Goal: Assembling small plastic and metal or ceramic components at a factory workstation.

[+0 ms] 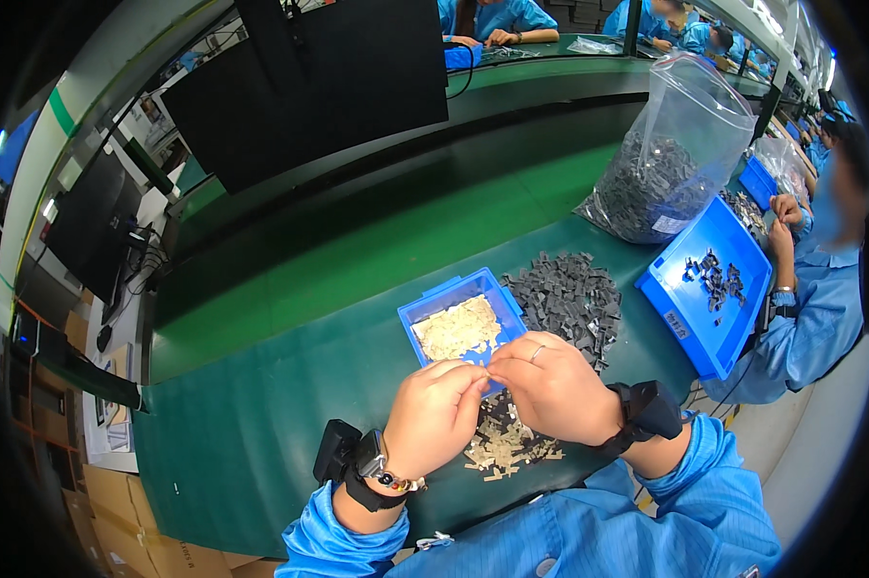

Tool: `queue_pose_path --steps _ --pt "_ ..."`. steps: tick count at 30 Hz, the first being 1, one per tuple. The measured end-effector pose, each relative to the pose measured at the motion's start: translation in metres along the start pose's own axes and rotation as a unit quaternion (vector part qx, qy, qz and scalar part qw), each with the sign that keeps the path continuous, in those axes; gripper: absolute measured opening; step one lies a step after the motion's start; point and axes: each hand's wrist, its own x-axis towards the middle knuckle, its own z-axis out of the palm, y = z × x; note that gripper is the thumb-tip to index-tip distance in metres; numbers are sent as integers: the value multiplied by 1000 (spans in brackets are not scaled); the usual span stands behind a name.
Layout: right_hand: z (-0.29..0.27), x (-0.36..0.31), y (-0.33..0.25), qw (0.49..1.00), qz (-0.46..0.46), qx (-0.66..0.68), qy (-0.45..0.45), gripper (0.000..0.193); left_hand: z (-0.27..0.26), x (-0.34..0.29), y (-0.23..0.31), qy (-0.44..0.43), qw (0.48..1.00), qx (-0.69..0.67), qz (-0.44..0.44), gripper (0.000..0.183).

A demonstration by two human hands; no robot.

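Observation:
My left hand [432,416] and my right hand [562,393] meet fingertip to fingertip, both pinched closed. What they hold, if anything, is too small and too hidden to name. Just beyond them sits a small blue plastic box [412,316] with many thin cream-coloured pieces [457,328] inside. To its right a heap of small dark grey pieces [571,301] is spread on the green table mat [280,424]. Below my hands lies a loose scatter of cream strips [508,449] mixed with some dark bits, partly covered by my right hand.
A clear zip bag [651,178] full of dark pieces stands at the far right. Near it a larger blue tray [690,308] holds some dark parts, beside a co-worker's arm [786,260]. A black monitor [304,91] overhangs the green belt [357,231] behind the mat.

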Motion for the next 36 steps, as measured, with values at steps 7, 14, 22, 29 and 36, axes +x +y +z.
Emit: queue_pose_path --steps 7,14,22,29,36 --pt "12 3 14 1000 -14 -11 4 18 -4 1 -5 2 1000 3 -30 8" --pt "15 4 24 998 41 -39 1 9 -10 1 -11 11 997 50 -65 8" --pt "12 10 14 995 77 57 -9 13 -12 0 -13 1 996 71 -49 8" --pt "10 13 5 989 96 102 -50 8 -10 -1 -13 8 997 80 -22 5" --pt "13 10 4 982 121 143 6 3 -3 1 1 101 992 62 -44 7"
